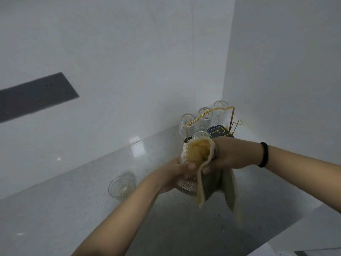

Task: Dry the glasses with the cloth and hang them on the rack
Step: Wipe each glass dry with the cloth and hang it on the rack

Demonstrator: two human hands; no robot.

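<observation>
Gripping ribbed glass [186,185]: left hand [173,174] | right hand [228,154] grip: cloth [208,183] stuffed in glass

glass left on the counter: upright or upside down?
Upright: the clear ribbed glass stands on the grey speckled counter, open rim up.

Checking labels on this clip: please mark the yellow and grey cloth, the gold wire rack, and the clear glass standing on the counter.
yellow and grey cloth [200,154]: head view, yellow bunched part.
gold wire rack [232,115]: head view, handle loop.
clear glass [120,186]: head view, side wall.
</observation>
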